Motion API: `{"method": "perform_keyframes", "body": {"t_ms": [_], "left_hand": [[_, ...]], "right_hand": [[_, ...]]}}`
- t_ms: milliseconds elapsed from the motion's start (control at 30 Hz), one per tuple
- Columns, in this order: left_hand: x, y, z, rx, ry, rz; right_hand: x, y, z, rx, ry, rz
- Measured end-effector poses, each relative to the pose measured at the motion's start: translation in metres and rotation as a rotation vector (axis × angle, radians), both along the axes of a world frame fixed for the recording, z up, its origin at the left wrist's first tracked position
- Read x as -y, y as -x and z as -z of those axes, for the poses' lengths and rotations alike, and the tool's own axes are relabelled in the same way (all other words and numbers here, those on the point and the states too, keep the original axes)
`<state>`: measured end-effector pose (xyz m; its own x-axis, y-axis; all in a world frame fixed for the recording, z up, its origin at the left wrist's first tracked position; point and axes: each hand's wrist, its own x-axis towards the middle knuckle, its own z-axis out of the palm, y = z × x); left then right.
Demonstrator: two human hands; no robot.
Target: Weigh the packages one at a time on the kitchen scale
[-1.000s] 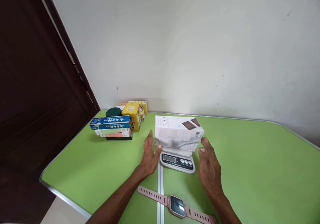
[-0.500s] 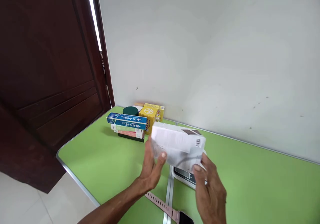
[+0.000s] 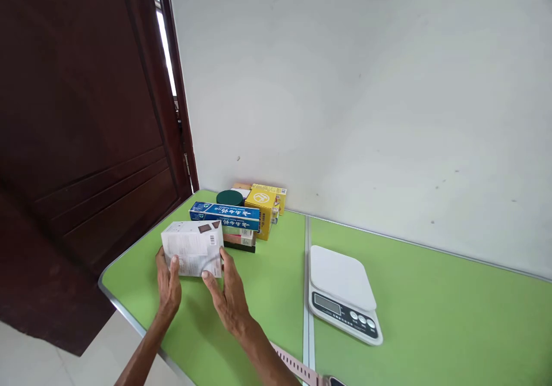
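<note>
A white printed cardboard box [image 3: 190,251] with a barcode is held between my two hands over the left part of the table. My left hand [image 3: 169,282] grips its left side, thumb on the near face. On its lower right corner my right hand [image 3: 228,291] is closed, thumb in front and fingers around the side. Just behind the box lie stacked blue toothpaste boxes [image 3: 224,211] on top of thinner boxes. Whether the white box touches the table or the stack, I cannot tell.
A white kitchen scale [image 3: 342,285] stands right of the table's metal seam. A pink-strapped watch [image 3: 295,366] lies at the front, partly behind my right forearm. Yellow boxes [image 3: 261,202] and a green round lid [image 3: 230,198] sit by the wall. A dark door [image 3: 81,115] is at left.
Both hands have carried the white box leftward, from over the scale to beside the stacked boxes. The scale is now uncovered. The view has shifted slightly.
</note>
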<state>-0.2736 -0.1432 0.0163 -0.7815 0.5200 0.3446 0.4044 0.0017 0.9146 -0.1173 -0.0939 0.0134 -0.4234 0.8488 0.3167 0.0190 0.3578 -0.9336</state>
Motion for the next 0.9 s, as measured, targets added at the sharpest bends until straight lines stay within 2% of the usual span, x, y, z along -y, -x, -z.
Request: {"method": "perform_keyframes", "body": {"t_ms": [100, 233, 367, 467, 567, 667, 767, 833, 900], "left_hand": [[-0.014, 0.027, 0.007, -0.036, 0.008, 0.001], [-0.033, 0.050, 0.015, 0.027, -0.005, 0.020], [-0.047, 0.061, 0.023, 0.073, 0.015, 0.000], [-0.048, 0.063, 0.020, 0.054, 0.013, -0.002], [-0.045, 0.065, -0.002, -0.024, -0.024, -0.061], [-0.050, 0.068, -0.041, -0.227, 0.002, -0.097], [-0.071, 0.068, -0.086, -0.489, 0.219, 0.003], [-0.090, 0.064, -0.110, -0.601, 0.434, 0.078], [-0.108, 0.060, -0.126, -0.657, 0.660, 0.143]], "right_hand": [[-0.003, 0.018, 0.019, 0.021, -0.013, -0.003], [0.000, 0.026, 0.036, 0.034, -0.077, 0.014], [0.004, 0.023, 0.041, 0.056, -0.146, -0.028], [-0.002, 0.010, 0.034, 0.080, -0.150, -0.061], [-0.021, -0.014, 0.016, 0.057, -0.144, 0.045], [-0.053, -0.038, -0.005, 0.004, -0.179, 0.252], [-0.088, -0.050, -0.018, 0.038, -0.205, 0.395], [-0.109, -0.051, -0.020, 0.086, -0.192, 0.404], [-0.126, -0.049, -0.020, 0.109, -0.174, 0.373]]}}
